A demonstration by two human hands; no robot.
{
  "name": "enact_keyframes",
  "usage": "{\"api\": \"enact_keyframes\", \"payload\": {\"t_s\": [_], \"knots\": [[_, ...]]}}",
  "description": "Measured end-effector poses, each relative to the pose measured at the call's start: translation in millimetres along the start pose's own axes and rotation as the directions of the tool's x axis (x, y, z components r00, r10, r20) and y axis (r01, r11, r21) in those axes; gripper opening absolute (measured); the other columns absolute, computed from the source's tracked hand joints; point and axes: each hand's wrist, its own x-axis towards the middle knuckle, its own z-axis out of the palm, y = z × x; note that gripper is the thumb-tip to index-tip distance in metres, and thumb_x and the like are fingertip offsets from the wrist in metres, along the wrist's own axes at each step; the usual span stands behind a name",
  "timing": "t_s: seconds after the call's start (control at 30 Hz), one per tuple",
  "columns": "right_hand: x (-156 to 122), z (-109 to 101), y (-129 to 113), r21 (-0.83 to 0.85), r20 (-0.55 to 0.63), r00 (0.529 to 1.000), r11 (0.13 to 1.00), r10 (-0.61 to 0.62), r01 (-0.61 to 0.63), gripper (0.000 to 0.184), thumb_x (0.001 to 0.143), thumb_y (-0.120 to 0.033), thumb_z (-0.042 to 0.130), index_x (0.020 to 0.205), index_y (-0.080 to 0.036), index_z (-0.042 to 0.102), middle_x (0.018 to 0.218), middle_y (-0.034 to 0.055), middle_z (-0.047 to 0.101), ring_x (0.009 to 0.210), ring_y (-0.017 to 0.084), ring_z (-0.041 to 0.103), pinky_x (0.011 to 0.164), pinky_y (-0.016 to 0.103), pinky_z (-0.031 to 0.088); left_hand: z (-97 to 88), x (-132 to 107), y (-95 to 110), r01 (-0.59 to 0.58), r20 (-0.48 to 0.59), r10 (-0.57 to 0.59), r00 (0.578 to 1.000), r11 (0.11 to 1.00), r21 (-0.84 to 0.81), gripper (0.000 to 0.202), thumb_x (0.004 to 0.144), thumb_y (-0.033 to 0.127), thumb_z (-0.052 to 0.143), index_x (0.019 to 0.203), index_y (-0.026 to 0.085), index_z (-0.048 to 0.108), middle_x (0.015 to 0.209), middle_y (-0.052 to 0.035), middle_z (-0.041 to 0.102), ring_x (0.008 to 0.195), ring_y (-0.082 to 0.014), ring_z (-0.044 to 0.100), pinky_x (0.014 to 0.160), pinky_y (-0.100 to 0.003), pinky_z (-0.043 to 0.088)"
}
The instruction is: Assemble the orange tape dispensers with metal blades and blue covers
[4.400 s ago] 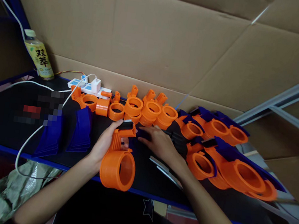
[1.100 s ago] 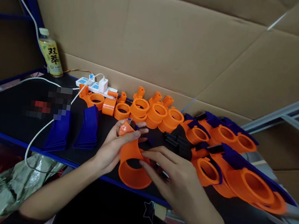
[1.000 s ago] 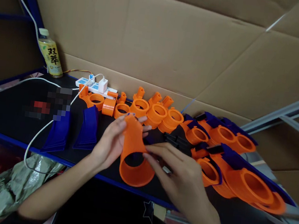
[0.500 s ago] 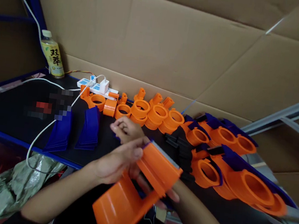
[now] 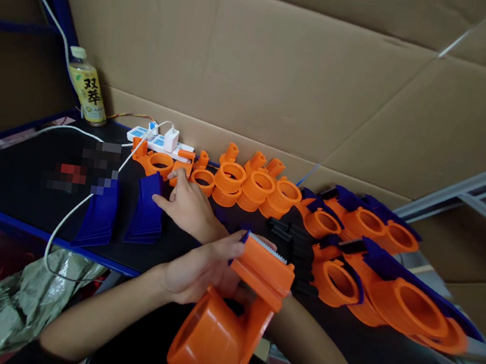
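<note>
My left hand (image 5: 202, 269) is closed around an orange tape dispenser (image 5: 213, 339) with a serrated metal blade (image 5: 268, 247) along its upper edge. A strip of blue shows beside the blade, by my fingertips. Crossing behind it, my right hand (image 5: 188, 205) reaches left over the table with thumb and forefinger apart and nothing visible between them. Its thumb is at the right edge of a fanned stack of blue flat pieces (image 5: 146, 211); whether they touch I cannot tell. Another blue stack (image 5: 98, 213) lies farther left.
Several orange dispenser bodies (image 5: 257, 190) line the back of the black table (image 5: 23, 183). Orange dispensers with blue parts (image 5: 406, 302) stand at right, beside black pieces (image 5: 293, 242). A power strip (image 5: 161, 141), a drink bottle (image 5: 88, 90) and a white cable (image 5: 65, 221) are at left.
My right hand has moved left from beside the dispenser towards the blue stack, its fingers spreading. The dispenser in my left hand has turned, so its round ring shows more.
</note>
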Motion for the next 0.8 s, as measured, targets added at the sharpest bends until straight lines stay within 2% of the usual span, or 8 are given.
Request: {"api": "enact_keyframes", "payload": {"t_s": [0.1,0.23,0.33,0.43,0.53,0.6,0.7,0.8], "knots": [[-0.2,0.9,-1.0,0.005,0.016,1.000,1.000,-0.018,0.018,0.036,0.087,-0.029,0.066,0.121,-0.024,0.053,0.077,0.0010,0.064,0.073,0.023,0.065,0.070,0.038,0.052,0.0,1.6,0.3,-0.012,0.003,0.012,1.000,0.999,-0.044,0.052,0.089,0.053,0.059,0.124,0.015,0.063,0.118,-0.0184,0.072,0.105,-0.0341,0.070,0.084,-0.041,0.052],[2.3,-12.3,-4.3,0.016,-0.065,0.998,0.999,-0.028,0.029,0.043,0.089,-0.018,0.058,0.132,-0.023,0.052,0.074,-0.0004,0.064,0.071,0.021,0.064,0.076,0.039,0.052,-0.6,0.6,1.1,-0.028,0.000,0.028,1.000,0.998,-0.061,0.051,0.093,0.047,0.054,0.132,0.014,0.062,0.122,-0.0192,0.072,0.112,-0.0359,0.069,0.090,-0.046,0.051],[1.1,-40.3,-2.5,0.053,-0.210,0.977,0.998,-0.026,0.038,0.050,0.090,-0.019,0.056,0.140,-0.021,0.051,0.075,-0.0016,0.065,0.071,0.017,0.064,0.081,0.036,0.053,-0.2,-3.0,3.5,-0.077,0.014,0.077,0.997,0.997,-0.015,0.056,0.091,0.050,0.061,0.133,0.013,0.063,0.120,-0.0201,0.073,0.111,-0.0358,0.070,0.089,-0.046,0.053],[-13.2,-79.1,5.0,0.098,-0.385,0.923,0.995,0.022,0.017,0.054,0.090,-0.024,0.058,0.143,-0.022,0.053,0.079,-0.0013,0.068,0.071,0.014,0.065,0.079,0.031,0.055,1.0,-7.7,8.1,-0.190,-0.035,0.193,0.981,0.979,0.080,0.069,0.078,0.055,0.078,0.131,0.013,0.066,0.121,-0.0192,0.073,0.110,-0.0346,0.070,0.091,-0.043,0.055],[-44.3,-116.6,11.7,0.120,-0.476,0.877,0.993,0.062,-0.005,0.052,0.089,-0.029,0.062,0.140,-0.019,0.059,0.085,0.0016,0.071,0.078,0.015,0.067,0.074,0.030,0.056,0.0,-10.1,13.4,-0.334,-0.142,0.360,0.922,0.925,0.179,0.067,0.066,0.048,0.090,0.121,0.015,0.070,0.124,-0.0161,0.072,0.118,-0.0335,0.067,0.096,-0.040,0.055],[-71.1,-135.5,11.1,0.015,-0.500,0.866,1.000,0.014,-0.007,0.035,0.091,-0.030,0.063,0.123,-0.019,0.071,0.092,0.0045,0.072,0.083,0.017,0.068,0.076,0.031,0.056,-2.3,-9.0,15.9,-0.402,-0.217,0.448,0.867,0.887,0.226,0.056,0.068,0.038,0.090,0.116,0.017,0.071,0.120,-0.0131,0.074,0.118,-0.0319,0.067,0.095,-0.039,0.056],[-111.9,-150.2,1.7,-0.226,-0.579,0.804,0.974,-0.135,0.001,0.014,0.089,-0.024,0.069,0.100,-0.023,0.076,0.093,0.0050,0.071,0.085,0.019,0.067,0.076,0.034,0.055,-6.6,-3.6,16.5,-0.462,-0.322,0.536,0.781,0.841,0.280,0.042,0.073,0.028,0.086,0.111,0.018,0.071,0.110,-0.0086,0.075,0.111,-0.0281,0.070,0.094,-0.040,0.058],[-143.7,-149.5,-10.8,-0.455,-0.605,0.713,0.889,-0.356,0.058,0.021,0.085,-0.014,0.074,0.101,-0.027,0.074,0.088,0.0047,0.067,0.080,0.019,0.064,0.070,0.034,0.055,-9.3,2.4,13.5,-0.497,-0.414,0.587,0.696,0.809,0.313,0.036,0.074,0.022,0.085,0.107,0.019,0.069,0.107,-0.0042,0.074,0.100,-0.0216,0.072,0.091,-0.037,0.059]]}}
